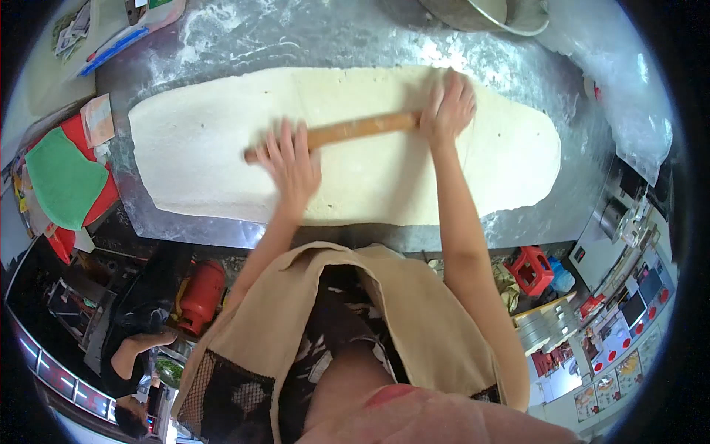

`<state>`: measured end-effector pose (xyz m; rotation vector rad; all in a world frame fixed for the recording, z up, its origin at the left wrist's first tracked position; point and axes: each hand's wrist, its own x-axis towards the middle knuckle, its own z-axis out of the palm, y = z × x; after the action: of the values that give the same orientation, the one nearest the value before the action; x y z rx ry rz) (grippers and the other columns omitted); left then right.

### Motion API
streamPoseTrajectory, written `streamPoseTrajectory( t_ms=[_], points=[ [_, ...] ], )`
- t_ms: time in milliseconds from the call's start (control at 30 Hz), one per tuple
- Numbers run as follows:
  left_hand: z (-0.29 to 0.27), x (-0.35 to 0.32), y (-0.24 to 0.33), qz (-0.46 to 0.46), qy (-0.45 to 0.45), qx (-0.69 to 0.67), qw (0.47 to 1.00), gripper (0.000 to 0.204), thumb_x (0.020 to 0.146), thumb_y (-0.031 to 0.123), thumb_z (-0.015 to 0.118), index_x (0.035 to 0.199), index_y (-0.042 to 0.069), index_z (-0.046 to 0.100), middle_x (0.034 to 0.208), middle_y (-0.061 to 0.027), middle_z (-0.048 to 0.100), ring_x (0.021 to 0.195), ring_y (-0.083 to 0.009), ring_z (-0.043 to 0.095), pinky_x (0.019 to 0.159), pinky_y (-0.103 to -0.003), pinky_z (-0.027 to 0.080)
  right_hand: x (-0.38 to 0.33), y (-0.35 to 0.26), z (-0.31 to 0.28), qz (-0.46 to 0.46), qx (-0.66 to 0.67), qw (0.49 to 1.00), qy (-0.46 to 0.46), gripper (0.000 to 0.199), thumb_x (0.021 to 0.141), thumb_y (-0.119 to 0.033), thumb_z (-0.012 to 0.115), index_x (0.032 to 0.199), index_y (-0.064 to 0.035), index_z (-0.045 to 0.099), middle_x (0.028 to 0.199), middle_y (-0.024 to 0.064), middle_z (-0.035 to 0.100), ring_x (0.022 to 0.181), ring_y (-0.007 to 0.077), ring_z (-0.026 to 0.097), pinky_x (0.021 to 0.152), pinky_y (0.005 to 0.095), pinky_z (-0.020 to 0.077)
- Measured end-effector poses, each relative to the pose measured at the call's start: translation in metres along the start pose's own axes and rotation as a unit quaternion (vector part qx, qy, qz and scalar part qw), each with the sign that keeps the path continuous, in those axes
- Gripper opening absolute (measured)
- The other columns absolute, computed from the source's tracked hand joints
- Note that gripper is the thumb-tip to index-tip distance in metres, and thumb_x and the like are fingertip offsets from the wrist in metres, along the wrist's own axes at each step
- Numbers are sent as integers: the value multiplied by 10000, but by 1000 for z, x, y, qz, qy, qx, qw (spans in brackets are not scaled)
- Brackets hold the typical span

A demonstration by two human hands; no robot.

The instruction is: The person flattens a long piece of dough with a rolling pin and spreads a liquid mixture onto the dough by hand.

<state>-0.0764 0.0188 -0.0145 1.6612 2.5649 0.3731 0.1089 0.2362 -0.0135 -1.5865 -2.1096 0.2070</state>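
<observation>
Head view shows me the rolling pin [362, 131] over dough [355, 181], left hand [293, 172] and right hand [447, 112] laid across its ends, fingers outstretched, not visibly wrapped round; table [237, 43] beneath. I judge rolling underway; the next stroke wants even pressure.

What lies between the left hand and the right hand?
In the head view, a brown cylindrical wooden rolling pin lies between them, over a pale flat dough sheet.

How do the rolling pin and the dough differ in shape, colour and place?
The pin is a narrow rod; the dough is a broad, flat sheet. The pin is brown; the dough is pale cream. The pin is under the left hand and right hand; the dough lies on the table. Both are longer than wide.
</observation>
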Motion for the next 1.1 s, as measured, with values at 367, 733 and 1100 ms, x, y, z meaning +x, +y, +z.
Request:
streamPoseTrajectory(
  t_ms=[367, 733, 1100],
  points=[
    [-5, 23, -34, 126, -64, -43, 989, 541, 808, 312, 606, 1315, 141, 524, 1359, -55, 485, 1276, -236, 413, 1055, -473, 265, -78, -8, -23, -85, -82, 977, -179, 565, 868, -406, 511, 1354, -119, 478, 1447, 166, 389, 1331, 378, 353, 1097, 515, 238],
    [4, 174, -43, 54, 27, 95, 994, 507, 808, 388, 610, 1251, 148, 555, 1231, -90, 536, 1221, -262, 442, 1040, -511, 282, 38, -35, 37, -249, -10, 964, -96, 507, 852, -383, 589, 1274, -111, 515, 1284, 91, 547, 1209, 287, 483, 1027, 478, 324],
    [-89, 50, -251, 196, 27, -71, 978, 366, 821, 132, 581, 1179, 57, 555, 1204, -105, 537, 1165, -291, 478, 1054, -474, 321, -94, -145, 11, -154, -45, 981, -105, 530, 633, -266, 830, 1073, -105, 581, 1101, 64, 592, 1034, 278, 528, 1018, 485, 301]
  ],
)
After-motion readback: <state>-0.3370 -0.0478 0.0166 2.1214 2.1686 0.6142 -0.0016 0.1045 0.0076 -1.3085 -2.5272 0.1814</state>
